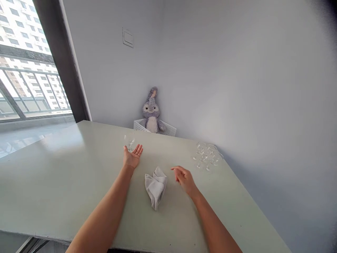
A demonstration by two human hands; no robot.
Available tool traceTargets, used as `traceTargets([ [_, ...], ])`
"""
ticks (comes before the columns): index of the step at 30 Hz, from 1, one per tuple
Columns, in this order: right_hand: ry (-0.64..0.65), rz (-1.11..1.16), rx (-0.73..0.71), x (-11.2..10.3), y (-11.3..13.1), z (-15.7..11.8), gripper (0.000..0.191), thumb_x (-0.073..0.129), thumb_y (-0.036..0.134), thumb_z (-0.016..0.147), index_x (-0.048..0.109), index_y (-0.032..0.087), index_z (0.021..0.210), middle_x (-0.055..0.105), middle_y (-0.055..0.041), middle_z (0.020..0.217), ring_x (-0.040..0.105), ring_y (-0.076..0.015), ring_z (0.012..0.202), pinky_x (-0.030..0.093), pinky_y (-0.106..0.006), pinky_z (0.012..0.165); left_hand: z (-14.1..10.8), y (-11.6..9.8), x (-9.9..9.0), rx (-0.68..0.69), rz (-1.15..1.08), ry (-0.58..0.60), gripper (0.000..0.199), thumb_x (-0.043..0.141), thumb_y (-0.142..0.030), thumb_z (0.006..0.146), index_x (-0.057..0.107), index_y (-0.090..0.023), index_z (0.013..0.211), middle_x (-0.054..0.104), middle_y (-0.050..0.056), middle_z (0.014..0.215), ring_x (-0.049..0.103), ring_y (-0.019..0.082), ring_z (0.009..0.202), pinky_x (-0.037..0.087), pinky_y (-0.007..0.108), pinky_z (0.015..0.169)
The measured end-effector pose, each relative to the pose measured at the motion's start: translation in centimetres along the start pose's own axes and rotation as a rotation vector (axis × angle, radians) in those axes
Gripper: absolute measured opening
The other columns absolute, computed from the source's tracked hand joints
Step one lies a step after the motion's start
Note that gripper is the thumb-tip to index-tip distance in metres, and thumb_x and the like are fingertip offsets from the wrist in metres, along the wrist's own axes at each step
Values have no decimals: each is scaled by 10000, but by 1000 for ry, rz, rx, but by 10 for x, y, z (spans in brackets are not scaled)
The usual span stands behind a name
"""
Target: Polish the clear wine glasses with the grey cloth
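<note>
My left hand (132, 158) is open, palm up with the fingers spread, just in front of a clear stemmed glass (130, 141). The glass's base is partly behind that hand, and I cannot tell whether they touch. A light grey folded cloth (156, 188) lies on the table between my forearms. To the right of the cloth, my right hand (183, 178) hovers with its index finger stretched leftward and the other fingers loosely curled. Nothing shows in it. Several clear glasses (206, 154) are grouped at the table's right edge, beyond my right hand.
The pale table (60, 182) runs up to the grey wall (237, 77) on the right. At the back corner, a plush rabbit (152, 114) sits in a white perforated basket (168, 130). A large window with a railing (34, 89) is at the left.
</note>
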State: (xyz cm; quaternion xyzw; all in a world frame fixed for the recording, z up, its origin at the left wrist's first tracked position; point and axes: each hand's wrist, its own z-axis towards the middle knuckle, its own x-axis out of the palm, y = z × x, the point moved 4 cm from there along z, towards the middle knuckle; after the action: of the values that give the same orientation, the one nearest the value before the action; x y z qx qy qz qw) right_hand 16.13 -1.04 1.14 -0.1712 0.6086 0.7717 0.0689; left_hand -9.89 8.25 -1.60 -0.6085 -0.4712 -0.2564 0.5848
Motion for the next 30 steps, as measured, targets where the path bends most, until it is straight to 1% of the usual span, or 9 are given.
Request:
traceTargets([
  [2, 313, 61, 77, 22, 5, -7, 416, 426, 468, 814, 587, 180, 1067, 451, 48, 492, 373, -83, 433, 307, -209, 455, 6, -3, -1, -10, -35, 34, 582, 358, -539, 810, 92, -357, 1294, 490, 139, 1157, 587, 202, 967, 489, 370, 773],
  [5, 614, 91, 145, 36, 10, -18, 499, 442, 497, 805, 493, 209, 1209, 513, 35, 549, 376, -70, 433, 315, -202, 461, 12, -5, -2, -32, -77, 76, 490, 360, -534, 813, 198, -377, 1248, 477, 120, 1193, 576, 197, 997, 478, 388, 801],
  [8, 710, 78, 148, 43, 9, -21, 474, 477, 516, 779, 555, 226, 1146, 573, -3, 684, 428, -81, 522, 340, -203, 495, 15, -6, -3, -50, -120, 111, 383, 363, -520, 819, 353, -307, 1137, 485, 123, 1199, 552, 202, 1040, 467, 398, 828],
  [10, 687, 64, 136, 47, 6, -20, 426, 484, 522, 770, 640, 203, 1007, 571, -10, 698, 433, -90, 556, 342, -209, 510, 16, -7, -4, -43, -140, 113, 334, 361, -503, 828, 418, -246, 1033, 502, 131, 1180, 539, 210, 1058, 468, 400, 833],
  [14, 477, 56, 85, 42, 2, -13, 342, 534, 487, 744, 655, 167, 754, 475, 24, 579, 388, -88, 535, 321, -214, 512, 16, -5, -6, -27, -160, 70, 284, 392, -462, 831, 445, -186, 872, 529, 149, 1118, 542, 219, 1054, 489, 362, 816],
  [19, 21, 73, 39, 10, 2, -3, 220, 622, 384, 681, 590, 178, 751, 453, 40, 600, 386, -89, 554, 332, -208, 517, 5, 10, 1, -65, -121, 60, 252, 503, -421, 788, 441, -177, 809, 551, 143, 1041, 560, 217, 1028, 490, 319, 821],
  [22, -212, 294, 36, -9, 3, 0, 262, 649, 337, 663, 574, 192, 867, 526, 26, 707, 451, -90, 595, 378, -206, 545, -9, 28, 11, -137, -56, 144, 214, 562, -362, 761, 462, -179, 807, 587, 97, 938, 572, 212, 1011, 470, 317, 854],
  [26, -475, 655, 37, -36, 3, -1, 545, 693, 289, 623, 469, 285, 1119, 575, 39, 825, 546, -98, 684, 446, -224, 614, -33, 50, 27, -216, 64, 314, 193, 607, -286, 734, 488, -181, 843, 623, 58, 846, 588, 202, 980, 429, 322, 900],
  [30, -634, 841, 47, -58, -1, -5, 412, 679, 302, 648, 512, 243, 1020, 592, 32, 823, 583, -113, 699, 494, -260, 646, -54, 65, 37, -264, 133, 453, 174, 604, -253, 742, 487, -188, 853, 629, 50, 934, 575, 197, 1002, 393, 344, 933],
])
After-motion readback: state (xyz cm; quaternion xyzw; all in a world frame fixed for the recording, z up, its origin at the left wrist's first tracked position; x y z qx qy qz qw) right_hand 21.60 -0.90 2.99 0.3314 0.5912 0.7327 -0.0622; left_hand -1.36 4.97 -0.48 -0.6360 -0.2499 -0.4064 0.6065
